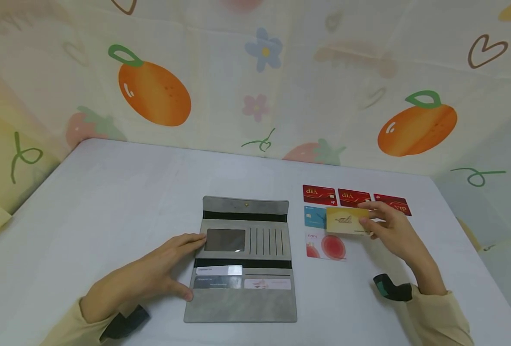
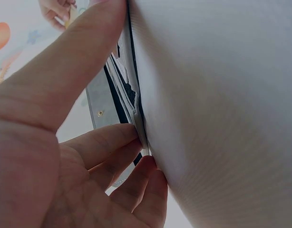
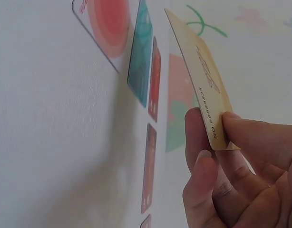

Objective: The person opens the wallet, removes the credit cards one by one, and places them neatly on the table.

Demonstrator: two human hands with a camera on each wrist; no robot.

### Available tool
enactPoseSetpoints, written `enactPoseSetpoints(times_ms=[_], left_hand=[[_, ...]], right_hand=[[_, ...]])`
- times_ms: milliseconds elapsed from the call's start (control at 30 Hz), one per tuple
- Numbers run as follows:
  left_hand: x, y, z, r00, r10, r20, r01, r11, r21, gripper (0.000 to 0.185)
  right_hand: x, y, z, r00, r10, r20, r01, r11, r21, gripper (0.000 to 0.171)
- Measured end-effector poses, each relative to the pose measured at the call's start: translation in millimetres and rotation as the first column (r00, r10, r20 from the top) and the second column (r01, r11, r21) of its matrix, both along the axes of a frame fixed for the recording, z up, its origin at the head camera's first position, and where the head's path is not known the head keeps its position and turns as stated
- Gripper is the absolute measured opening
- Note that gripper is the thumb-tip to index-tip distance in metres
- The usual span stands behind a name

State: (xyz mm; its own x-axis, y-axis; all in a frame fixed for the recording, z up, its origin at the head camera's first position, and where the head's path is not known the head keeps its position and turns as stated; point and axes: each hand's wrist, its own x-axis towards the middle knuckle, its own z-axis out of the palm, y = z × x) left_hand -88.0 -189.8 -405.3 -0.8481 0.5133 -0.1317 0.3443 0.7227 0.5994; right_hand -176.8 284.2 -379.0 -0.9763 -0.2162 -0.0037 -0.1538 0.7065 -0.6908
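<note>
A grey wallet (image 1: 241, 307) lies unfolded on the table, with several cards tucked in its lower slots, among them a dark blue card (image 1: 217, 282) and a pale pink card (image 1: 267, 284). Along its left edge rests my left hand (image 1: 152, 269), thumb low and fingers higher up, spread apart. In the left wrist view those fingertips touch the wallet's edge (image 2: 131, 80). My right hand (image 1: 394, 230) pinches a gold card (image 1: 344, 221) by its right end between thumb and fingers. From the right wrist view the gold card (image 3: 200, 71) is raised above the table and tilted.
Right of the wallet, three red VIP cards (image 1: 319, 195) form a row. Below them lie a blue card (image 1: 313, 217), partly hidden by the gold one, and a white card with red circles (image 1: 320, 238). A fruit-patterned curtain (image 1: 221, 115) hangs behind the white table (image 1: 108, 202).
</note>
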Motion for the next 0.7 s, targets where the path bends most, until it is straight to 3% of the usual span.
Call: enactPoseSetpoints(times_ms=[700], left_hand=[[-0.2, -1, -1.1, 1.0, 0.0, -0.006, 0.0, 1.0, -0.001, 0.108]], right_hand=[[-7.7, 29, -13.1, 0.992, -0.113, 0.056, 0.109, 0.991, 0.071, 0.052]])
